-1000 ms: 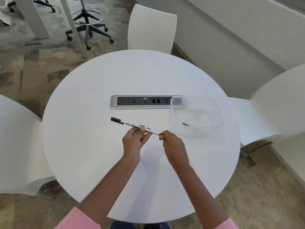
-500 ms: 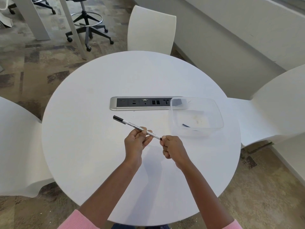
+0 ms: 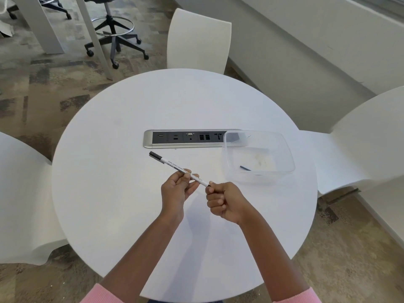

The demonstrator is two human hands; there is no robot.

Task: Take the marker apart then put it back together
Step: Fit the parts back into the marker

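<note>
A thin white marker (image 3: pixel 172 165) with a black end at its far left is held slanted above the round white table (image 3: pixel 113 193). My left hand (image 3: pixel 177 189) pinches the barrel near its middle. My right hand (image 3: pixel 223 201) is closed in a fist around the marker's near right end, which is hidden inside the fingers. A small dark piece (image 3: pixel 245 168) lies in the clear plastic container (image 3: pixel 284 149) to the right.
A silver power and data strip (image 3: pixel 185 138) is set into the table's middle, with the container overlapping its right end. White chairs stand at the far side (image 3: pixel 199 38), the left (image 3: pixel 19 204) and the right (image 3: pixel 360 141). A rolling stool (image 3: pixel 113 33) stands beyond.
My right hand has curled from a fingertip pinch into a tighter fist on the marker's end. The marker has tilted a little steeper, and both hands stay in about the same place.
</note>
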